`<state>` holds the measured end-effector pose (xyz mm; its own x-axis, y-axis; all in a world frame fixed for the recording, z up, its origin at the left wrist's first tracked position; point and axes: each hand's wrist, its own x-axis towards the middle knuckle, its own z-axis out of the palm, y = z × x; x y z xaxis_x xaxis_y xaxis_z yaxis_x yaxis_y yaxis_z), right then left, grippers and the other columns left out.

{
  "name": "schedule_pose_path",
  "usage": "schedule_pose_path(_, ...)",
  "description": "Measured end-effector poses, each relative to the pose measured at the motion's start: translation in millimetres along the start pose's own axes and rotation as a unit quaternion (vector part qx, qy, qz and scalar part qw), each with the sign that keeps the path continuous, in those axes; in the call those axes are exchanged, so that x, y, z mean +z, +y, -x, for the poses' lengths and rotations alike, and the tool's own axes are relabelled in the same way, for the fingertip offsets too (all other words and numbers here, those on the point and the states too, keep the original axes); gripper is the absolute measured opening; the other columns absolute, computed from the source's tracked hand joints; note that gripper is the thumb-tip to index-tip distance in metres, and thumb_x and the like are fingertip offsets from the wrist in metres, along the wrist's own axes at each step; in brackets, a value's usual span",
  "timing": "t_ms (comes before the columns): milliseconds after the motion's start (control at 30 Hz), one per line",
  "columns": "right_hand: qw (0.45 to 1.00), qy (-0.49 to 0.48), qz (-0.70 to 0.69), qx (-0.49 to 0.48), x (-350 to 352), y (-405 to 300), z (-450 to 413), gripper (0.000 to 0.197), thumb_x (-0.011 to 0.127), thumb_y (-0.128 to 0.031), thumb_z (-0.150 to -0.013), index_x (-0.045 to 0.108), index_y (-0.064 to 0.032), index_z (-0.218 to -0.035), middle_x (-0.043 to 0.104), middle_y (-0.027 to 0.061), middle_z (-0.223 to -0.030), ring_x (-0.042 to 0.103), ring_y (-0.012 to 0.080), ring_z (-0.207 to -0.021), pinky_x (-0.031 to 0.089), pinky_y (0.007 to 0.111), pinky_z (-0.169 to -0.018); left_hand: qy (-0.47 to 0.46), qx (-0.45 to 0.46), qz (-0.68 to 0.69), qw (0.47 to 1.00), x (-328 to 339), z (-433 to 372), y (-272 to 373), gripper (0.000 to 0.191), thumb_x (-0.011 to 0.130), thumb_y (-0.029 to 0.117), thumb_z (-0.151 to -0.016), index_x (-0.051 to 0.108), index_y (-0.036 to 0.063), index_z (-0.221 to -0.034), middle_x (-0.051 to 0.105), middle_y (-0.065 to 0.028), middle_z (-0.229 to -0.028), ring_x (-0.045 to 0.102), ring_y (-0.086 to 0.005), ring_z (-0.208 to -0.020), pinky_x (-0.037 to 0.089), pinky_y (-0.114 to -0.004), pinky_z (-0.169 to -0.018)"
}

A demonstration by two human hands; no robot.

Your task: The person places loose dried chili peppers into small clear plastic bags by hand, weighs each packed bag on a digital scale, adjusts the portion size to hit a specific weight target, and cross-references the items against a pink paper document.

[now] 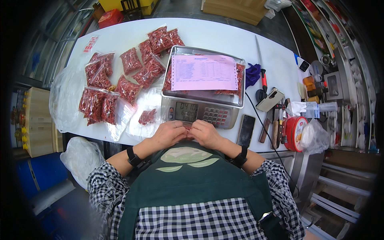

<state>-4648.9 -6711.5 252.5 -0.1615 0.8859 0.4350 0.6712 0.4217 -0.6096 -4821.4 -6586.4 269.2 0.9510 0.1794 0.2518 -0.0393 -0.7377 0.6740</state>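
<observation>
My left hand [171, 132] and my right hand [207, 133] meet at the table's near edge, close to my apron. Between them they pinch a clear plastic bag of dried red chillies [189, 133], mostly hidden by my fingers. Just beyond stands a digital price scale [168, 112] with a lit display and a keypad. On its steel tray [207, 100] lie more chilli bags, partly covered by a pink printed sheet [205, 72]. A small heap of loose red chillies [147, 117] rests on clear plastic left of the scale.
Several filled chilli bags [130, 61] spread over the table's left half, beside empty plastic bags [64, 99]. Rightward are a purple cloth [253, 76], a honing steel [263, 80], two phones [271, 100] [246, 130], knives [275, 129] and a red round tin [295, 133]. A black cable crosses there.
</observation>
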Motion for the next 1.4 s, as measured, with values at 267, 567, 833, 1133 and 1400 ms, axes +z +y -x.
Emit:
schedule_pose_path(267,0.999,0.009,-0.033,0.039,-6.6,-2.3,0.8,0.011,0.067,-0.007,-0.072,0.056,-0.0033,-0.071,0.048,0.0090,-0.072,0.051,0.0267,-0.069,0.043,0.036,-0.057,0.028,-0.028,-0.010,0.999,-0.9,10.1,-2.4,0.012,0.069,0.012,-0.075,0.059,0.0053,-0.078,0.053,-0.0093,-0.073,0.056,-0.0286,-0.069,0.045,-0.037,-0.058)
schedule_pose_path(567,0.996,0.014,-0.032,0.084,-17.3,1.0,9.4,0.010,0.068,-0.004,-0.070,0.058,-0.0023,-0.070,0.049,0.0093,-0.069,0.051,0.0270,-0.066,0.043,0.036,-0.057,0.062,-0.052,0.032,0.996,-5.3,23.9,-11.9,0.011,0.070,0.007,-0.073,0.059,0.0044,-0.074,0.052,-0.0102,-0.070,0.055,-0.0298,-0.065,0.043,-0.038,-0.055)
schedule_pose_path(833,0.998,-0.058,0.009,0.015,-8.9,-14.7,-26.9,0.022,0.068,-0.015,-0.073,0.053,-0.0042,-0.083,0.049,0.0099,-0.081,0.049,0.0281,-0.077,0.038,0.037,-0.069,0.063,-0.033,0.030,0.997,-4.8,8.3,-2.3,0.010,0.068,0.004,-0.073,0.059,0.0039,-0.075,0.051,-0.0097,-0.070,0.054,-0.0296,-0.065,0.043,-0.038,-0.055)
schedule_pose_path(1133,0.994,-0.088,0.068,-0.009,8.6,-3.4,-20.6,0.010,0.056,-0.012,-0.079,0.048,-0.0055,-0.078,0.048,0.0103,-0.077,0.049,0.0263,-0.071,0.036,0.036,-0.064,0.046,-0.069,0.037,0.996,-4.3,15.4,-4.5,0.007,0.064,0.008,-0.076,0.058,0.0049,-0.077,0.053,-0.0096,-0.074,0.055,-0.0294,-0.074,0.045,-0.039,-0.061)
schedule_pose_path(1400,0.993,-0.082,0.085,0.006,-5.9,0.4,-6.1,0.008,0.055,-0.007,-0.077,0.048,-0.0048,-0.080,0.047,0.0108,-0.078,0.048,0.0279,-0.071,0.036,0.036,-0.064,0.043,-0.038,0.040,0.998,-8.3,10.7,-4.4,0.010,0.066,0.004,-0.074,0.056,0.0032,-0.076,0.050,-0.0111,-0.072,0.053,-0.0305,-0.071,0.044,-0.038,-0.060)
